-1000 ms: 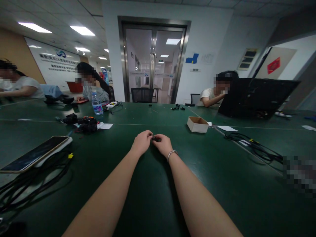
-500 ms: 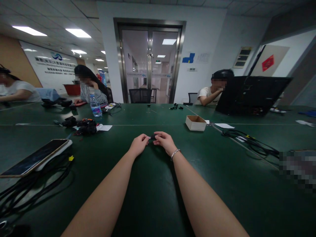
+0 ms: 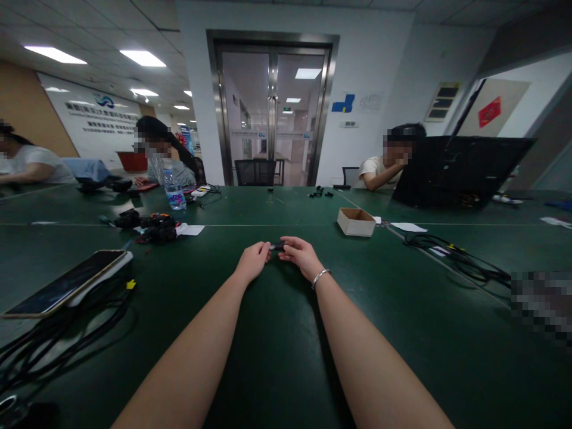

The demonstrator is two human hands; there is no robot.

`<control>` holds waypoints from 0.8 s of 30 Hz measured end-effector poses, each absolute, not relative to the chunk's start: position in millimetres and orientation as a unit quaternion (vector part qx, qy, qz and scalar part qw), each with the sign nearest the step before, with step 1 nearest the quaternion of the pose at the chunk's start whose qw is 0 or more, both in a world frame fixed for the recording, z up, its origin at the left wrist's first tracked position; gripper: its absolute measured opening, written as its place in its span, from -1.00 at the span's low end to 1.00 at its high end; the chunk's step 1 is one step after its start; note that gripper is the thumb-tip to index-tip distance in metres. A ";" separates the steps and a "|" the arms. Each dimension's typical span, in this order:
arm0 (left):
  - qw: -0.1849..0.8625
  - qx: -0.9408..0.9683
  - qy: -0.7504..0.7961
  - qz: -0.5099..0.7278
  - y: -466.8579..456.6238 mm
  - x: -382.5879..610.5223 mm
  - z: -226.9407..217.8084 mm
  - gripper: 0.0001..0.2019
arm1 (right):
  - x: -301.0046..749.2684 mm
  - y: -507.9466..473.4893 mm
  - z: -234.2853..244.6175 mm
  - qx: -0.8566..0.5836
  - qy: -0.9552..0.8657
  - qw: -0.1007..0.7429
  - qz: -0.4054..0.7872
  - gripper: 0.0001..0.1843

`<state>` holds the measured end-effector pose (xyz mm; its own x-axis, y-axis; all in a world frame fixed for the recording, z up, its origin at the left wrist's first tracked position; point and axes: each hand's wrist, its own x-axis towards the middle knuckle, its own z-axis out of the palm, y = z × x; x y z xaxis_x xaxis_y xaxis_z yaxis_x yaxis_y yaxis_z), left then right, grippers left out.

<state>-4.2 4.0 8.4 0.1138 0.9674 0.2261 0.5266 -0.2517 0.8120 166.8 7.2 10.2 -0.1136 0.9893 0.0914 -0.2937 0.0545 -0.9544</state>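
Your left hand point(image 3: 254, 261) pinches one end of a small, dark, slim, seemingly plastic piece point(image 3: 277, 245), your right hand point(image 3: 302, 257) the other, bridging your fingertips. It looks light and stiff, perhaps slippery; hold both ends

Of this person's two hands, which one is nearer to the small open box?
Right. The right hand is left of the open box and closer to the viewer; the left hand is farther left.
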 end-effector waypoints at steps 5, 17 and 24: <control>0.285 0.693 0.542 0.380 2.8 -4.4 9.9 -0.58 | 166.4 5.3 12.6 -0.379 -0.470 0.549 0.578 -0.72; 0.307 0.658 0.562 0.397 4.0 -2.8 11.9 -0.47 | 168.3 3.9 13.4 -0.367 -0.480 0.542 0.584 -0.70; 0.310 0.643 0.575 0.399 6.1 -4.0 11.9 -0.45 | 169.8 5.2 11.0 -0.335 -0.513 0.534 0.583 -0.69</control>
